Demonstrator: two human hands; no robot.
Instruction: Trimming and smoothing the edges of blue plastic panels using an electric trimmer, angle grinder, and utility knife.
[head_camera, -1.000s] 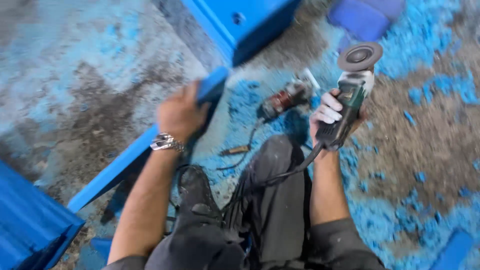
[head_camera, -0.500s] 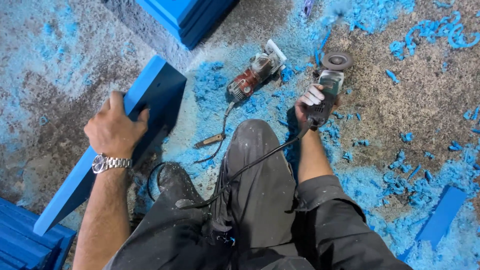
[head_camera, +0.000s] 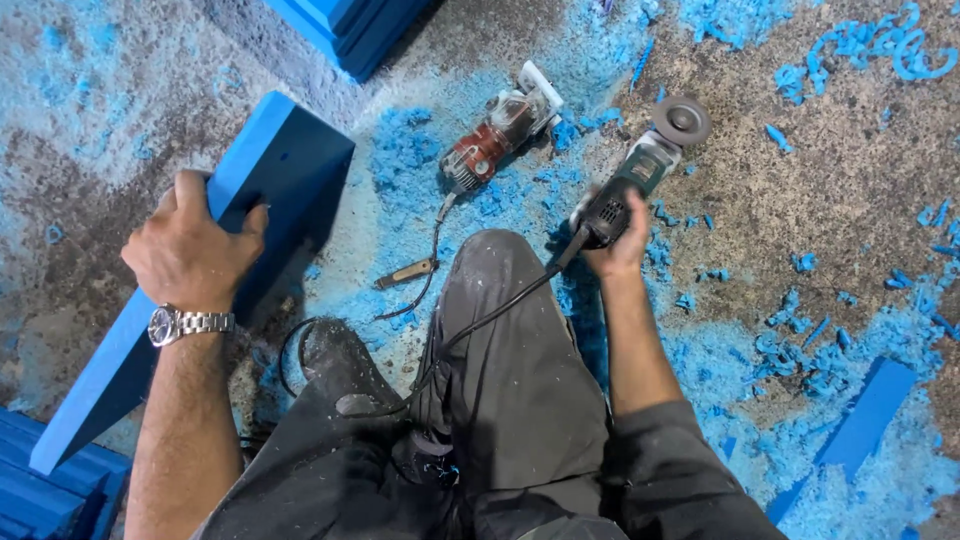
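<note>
Blue foam board (head_camera: 200, 270) running lengthwise from near-left to far-right, left hand (head_camera: 190, 250) clamped over its upper edge, right hand (head_camera: 618, 243) closed round angle grinder (head_camera: 640, 175), disc end pointing away up-right beyond the fist

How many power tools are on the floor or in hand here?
2: an angle grinder gripped in the right hand, and a red power tool lying on the floor among blue shavings. Others may sit outside the view.

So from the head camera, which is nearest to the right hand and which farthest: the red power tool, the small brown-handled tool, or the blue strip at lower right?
From the right hand, which grips the grinder:
1. Red power tool, up and to its left on the floor.
2. Small brown-handled tool, further left, past the knee.
3. Blue strip, far off at lower right.
</note>
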